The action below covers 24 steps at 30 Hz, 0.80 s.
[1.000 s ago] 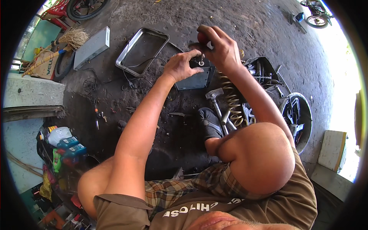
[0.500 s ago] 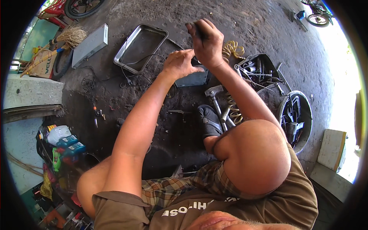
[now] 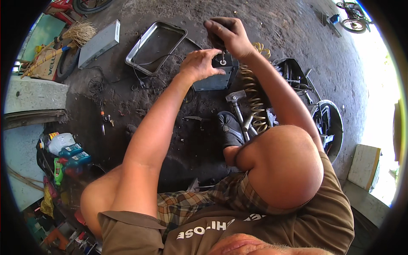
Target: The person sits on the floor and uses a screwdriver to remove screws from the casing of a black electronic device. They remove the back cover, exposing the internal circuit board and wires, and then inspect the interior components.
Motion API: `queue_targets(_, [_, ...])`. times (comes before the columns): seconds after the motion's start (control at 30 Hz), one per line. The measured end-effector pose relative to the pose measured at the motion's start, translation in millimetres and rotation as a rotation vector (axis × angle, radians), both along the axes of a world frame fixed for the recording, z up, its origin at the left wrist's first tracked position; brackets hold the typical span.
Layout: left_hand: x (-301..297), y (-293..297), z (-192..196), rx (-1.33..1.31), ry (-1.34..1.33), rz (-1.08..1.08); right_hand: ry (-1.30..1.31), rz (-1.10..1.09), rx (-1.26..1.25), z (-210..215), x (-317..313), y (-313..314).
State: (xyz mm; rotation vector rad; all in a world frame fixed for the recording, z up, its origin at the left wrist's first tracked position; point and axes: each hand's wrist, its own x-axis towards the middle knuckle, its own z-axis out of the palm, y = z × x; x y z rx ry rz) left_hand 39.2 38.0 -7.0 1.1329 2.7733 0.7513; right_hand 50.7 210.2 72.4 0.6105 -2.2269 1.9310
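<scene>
My left hand (image 3: pixel 200 66) grips the top of a grey metal box (image 3: pixel 212 82), its thumb and fingers apart across the upper corner. The box stands on the dark floor ahead of me. On its dark top sits a pale ring (image 3: pixel 222 62) with a short thin metal piece rising from it. Just above and beyond, my right hand (image 3: pixel 231 36) is closed, with blackened fingers. What it holds is hidden by the hand and lost in the dark. Near the box, a hammer (image 3: pixel 236 97) and a coiled yellowish air hose (image 3: pixel 254 91) lie beside my shoe.
A metal tray (image 3: pixel 132 59) with a cable across it lies left of the box. At the right are a bin of tools (image 3: pixel 293 70) and a round tub (image 3: pixel 338 127). Bottles (image 3: pixel 76 159) stand at the lower left; a motorcycle (image 3: pixel 353 21) is far right.
My right hand has shifted slightly right, and more of the box's top and the pale ring show now. My left hand stays at the box. More of the coiled hose is visible.
</scene>
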Motion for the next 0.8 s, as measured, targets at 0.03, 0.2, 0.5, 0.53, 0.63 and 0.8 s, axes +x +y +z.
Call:
queue_targets(0.03, [1.7,-0.8,-0.4,0.003,-0.027,0.012,0.097,-0.063,0.110,2.3,-0.6,-1.9])
queue_targets(0.2, [3.0,-11.9,-0.3,0.012,-0.089,0.017,-0.101,-0.139,1.248,73.0,3.9,-5.9])
queue_targets(0.5, [2.3,-4.6,-1.9,0.114,-0.067,-0.012,0.039,0.304,1.202,82.9,-13.4,35.3])
queue_targets(0.53, [0.9,-6.7,-2.7,0.131,-0.078,-0.012,-0.039,0.270,1.212,90.4,-5.8,23.7])
queue_targets(0.63, [-2.0,-9.5,-4.7,0.195,-0.106,-0.006,-0.179,0.195,1.363,103.0,-3.5,0.0])
queue_targets(0.8, [-12.7,-10.7,-12.6,0.483,-0.296,-0.027,0.038,0.300,1.301,91.9,-12.7,4.4])
